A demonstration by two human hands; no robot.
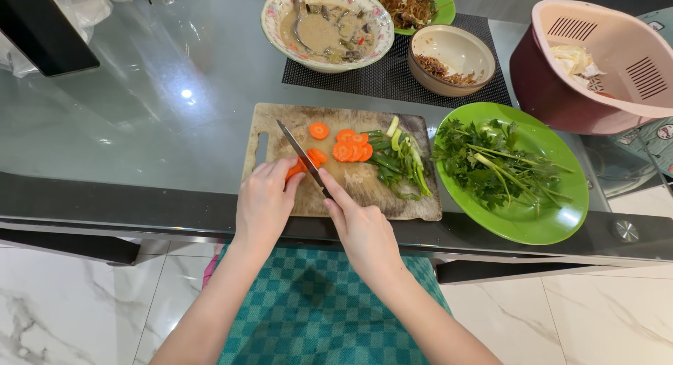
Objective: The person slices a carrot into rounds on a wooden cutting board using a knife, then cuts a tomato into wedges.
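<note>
A carrot [297,168] is pinned to a wooden cutting board [280,123] by the curled fingers of the left hand [263,202], while a knife [303,157] is gripped tightly in the right hand [361,228], its blade laid against the carrot's cut end. Carrot slices [348,148] and chopped green onions [399,158] are seen further along the board; a green plate [561,218] of leafy herbs [494,165] is set just beside it.
</note>
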